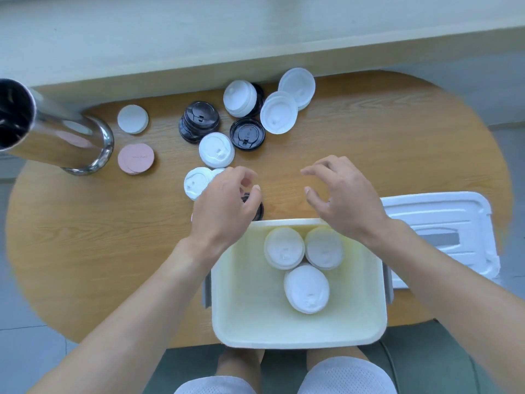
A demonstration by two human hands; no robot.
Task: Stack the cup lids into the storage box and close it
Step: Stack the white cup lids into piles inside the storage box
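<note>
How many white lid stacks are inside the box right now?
3: two side by side at the far wall, one nearer the middle. Box otherwise looks bare.

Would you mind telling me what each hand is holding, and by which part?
The left hand curls over a black lid; the contact is hidden. The right hand holds nothing.

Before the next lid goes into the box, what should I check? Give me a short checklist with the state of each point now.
1. Storage box is open: ok.
2. Box has free room beside the three white lid stacks: ok.
3. Box cover lies clear, right of the box: ok.
4. Left hand has a firm grip on the black lid: cannot tell.
5. Right hand is free: ok.
6. All lids packed: not ok, many remain on the table.
</note>
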